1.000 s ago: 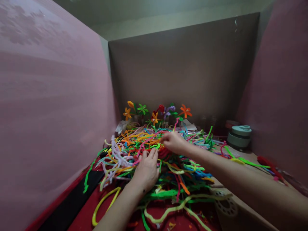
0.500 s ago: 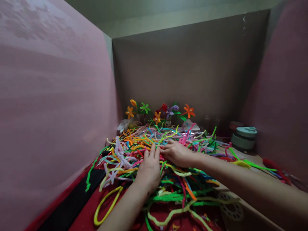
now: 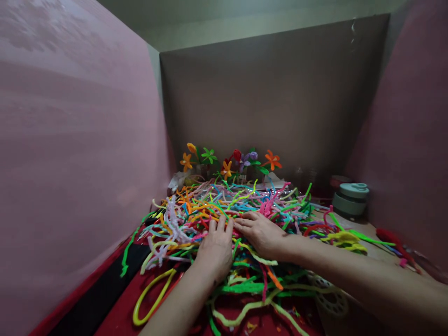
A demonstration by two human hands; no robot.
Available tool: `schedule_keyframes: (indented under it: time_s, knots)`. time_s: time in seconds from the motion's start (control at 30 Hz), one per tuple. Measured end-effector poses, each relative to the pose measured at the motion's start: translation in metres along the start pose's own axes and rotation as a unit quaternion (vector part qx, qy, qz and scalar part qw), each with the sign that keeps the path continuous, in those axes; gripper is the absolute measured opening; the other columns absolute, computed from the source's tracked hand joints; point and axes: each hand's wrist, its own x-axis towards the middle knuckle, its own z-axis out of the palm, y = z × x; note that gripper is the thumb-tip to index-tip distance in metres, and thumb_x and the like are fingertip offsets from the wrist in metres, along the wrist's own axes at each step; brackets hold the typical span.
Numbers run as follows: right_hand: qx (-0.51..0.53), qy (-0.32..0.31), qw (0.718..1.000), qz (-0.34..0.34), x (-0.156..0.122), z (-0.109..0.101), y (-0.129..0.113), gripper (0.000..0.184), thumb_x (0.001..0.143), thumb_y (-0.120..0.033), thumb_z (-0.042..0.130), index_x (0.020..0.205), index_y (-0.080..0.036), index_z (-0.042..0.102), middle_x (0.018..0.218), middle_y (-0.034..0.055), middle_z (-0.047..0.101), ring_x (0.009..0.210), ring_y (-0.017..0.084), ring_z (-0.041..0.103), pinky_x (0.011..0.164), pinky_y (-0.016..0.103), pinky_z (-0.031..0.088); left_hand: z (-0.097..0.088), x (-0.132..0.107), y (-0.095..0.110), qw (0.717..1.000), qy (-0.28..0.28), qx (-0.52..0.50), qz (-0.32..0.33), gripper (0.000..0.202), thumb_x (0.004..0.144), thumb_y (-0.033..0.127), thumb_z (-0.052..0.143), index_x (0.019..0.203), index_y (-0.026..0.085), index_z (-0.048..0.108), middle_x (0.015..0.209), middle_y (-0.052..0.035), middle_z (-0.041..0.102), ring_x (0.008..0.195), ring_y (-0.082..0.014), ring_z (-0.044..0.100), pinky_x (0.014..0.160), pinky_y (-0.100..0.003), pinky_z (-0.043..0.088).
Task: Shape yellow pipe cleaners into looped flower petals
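A wide, tangled heap of many-coloured pipe cleaners (image 3: 241, 203) covers the middle of the table. My left hand (image 3: 215, 245) lies palm down on the front of the heap, its fingers stretched forward and slightly apart. Beside it, my right hand (image 3: 261, 233) reaches in from the right, palm down, with its fingers extended leftward over the strands. The fingertips of both hands are close together. Neither hand visibly grips a strand, though what lies beneath the palms is hidden. A yellow pipe cleaner loop (image 3: 138, 301) lies left of my left forearm.
Pipe-cleaner flowers (image 3: 227, 169) stand at the back. A teal round container (image 3: 351, 200) is at the right rear, and a pale disc with holes (image 3: 331, 298) lies below my right forearm. Pink panels (image 3: 87, 154) rise on both sides. Red cloth (image 3: 119, 305) covers the front left.
My right hand has drawn slightly back toward me, its fingers flatter on the strands. My left hand stays nearly in place. The whole view has shifted a little.
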Motion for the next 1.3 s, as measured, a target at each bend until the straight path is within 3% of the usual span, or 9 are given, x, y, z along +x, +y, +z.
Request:
schedule_keyframes:
  time_s: [0.23,0.63,0.77,0.83,0.9,0.97,1.03,1.2,1.3]
  knots:
    - [-0.028,-0.006,0.999,0.025,-0.004,-0.001,-0.008,0.045,0.08,-0.016,0.049,0.124,-0.018,0.05,0.115,0.0124,0.058,0.101,0.025,0.045,0.088,0.042,0.034,-0.006,-0.002,0.007,0.999,-0.012,0.031,-0.012,0.05,0.076,0.007,0.039,0.126,0.014,0.045,0.144,-0.012,0.029,0.112,-0.0293,0.042,0.08,-0.04,0.049]
    - [-0.015,0.002,1.0,0.027,-0.003,0.001,-0.012,0.04,0.079,-0.016,0.048,0.119,-0.018,0.054,0.107,0.011,0.061,0.094,0.023,0.045,0.085,0.041,0.034,0.008,-0.005,0.011,0.997,-0.005,0.076,-0.01,0.052,0.082,0.016,0.04,0.134,0.01,0.036,0.137,-0.021,0.036,0.117,-0.0353,0.039,0.083,-0.048,0.046]
    - [0.028,0.009,0.999,0.038,0.002,-0.011,-0.012,0.033,0.083,-0.017,0.044,0.112,-0.019,0.059,0.103,0.0106,0.063,0.092,0.022,0.047,0.083,0.039,0.034,0.009,-0.006,0.01,0.997,0.003,0.07,-0.017,0.053,0.082,0.013,0.038,0.135,0.011,0.034,0.139,-0.0211,0.034,0.116,-0.0347,0.041,0.084,-0.049,0.045]
    - [0.051,-0.003,0.998,0.047,0.005,-0.021,-0.014,0.031,0.087,-0.025,0.042,0.112,-0.02,0.059,0.104,0.0101,0.062,0.093,0.022,0.048,0.084,0.039,0.034,0.009,-0.005,0.009,0.998,0.002,0.061,-0.018,0.055,0.08,0.013,0.041,0.135,0.011,0.033,0.139,-0.0209,0.032,0.117,-0.0343,0.04,0.086,-0.049,0.044]
    - [0.063,-0.027,0.996,0.056,0.007,-0.03,-0.016,0.043,0.083,-0.042,0.048,0.119,-0.02,0.054,0.111,0.0106,0.059,0.097,0.024,0.046,0.085,0.039,0.034,0.01,-0.003,0.006,0.999,0.003,0.043,-0.014,0.061,0.077,0.019,0.049,0.135,0.009,0.032,0.141,-0.0216,0.028,0.119,-0.0361,0.036,0.088,-0.049,0.042]
    - [0.037,-0.047,0.996,0.06,0.009,-0.033,-0.017,0.072,0.067,-0.054,0.061,0.128,-0.017,0.045,0.12,0.0134,0.053,0.103,0.029,0.042,0.086,0.043,0.034,0.01,-0.002,0.003,1.0,0.014,0.018,-0.009,0.067,0.074,0.024,0.054,0.135,0.007,0.03,0.141,-0.0218,0.026,0.121,-0.0367,0.032,0.091,-0.05,0.039]
    - [-0.014,-0.059,0.997,0.056,0.013,-0.032,-0.016,0.088,0.056,-0.05,0.07,0.13,-0.014,0.041,0.123,0.0166,0.049,0.104,0.032,0.04,0.088,0.046,0.032,0.008,-0.002,0.0,0.999,0.036,-0.015,-0.007,0.069,0.074,0.027,0.054,0.135,0.009,0.028,0.141,-0.0199,0.027,0.121,-0.0344,0.033,0.094,-0.05,0.037]
    - [-0.047,-0.078,0.995,0.045,0.029,-0.026,0.0,0.049,0.063,-0.029,0.062,0.109,-0.013,0.056,0.099,0.0121,0.059,0.09,0.025,0.047,0.08,0.036,0.037,-0.003,-0.008,0.001,0.992,0.1,-0.076,-0.025,0.067,0.075,0.027,0.053,0.136,0.017,0.027,0.142,-0.016,0.028,0.116,-0.0311,0.038,0.092,-0.049,0.038]
    - [-0.044,-0.067,0.996,0.035,0.043,-0.031,0.017,0.036,0.068,-0.021,0.056,0.102,-0.014,0.059,0.093,0.0103,0.061,0.088,0.022,0.05,0.079,0.031,0.036,-0.012,-0.011,0.003,0.981,0.167,-0.092,-0.023,0.062,0.076,0.026,0.053,0.133,0.016,0.031,0.14,-0.0172,0.03,0.12,-0.0313,0.036,0.094,-0.048,0.036]
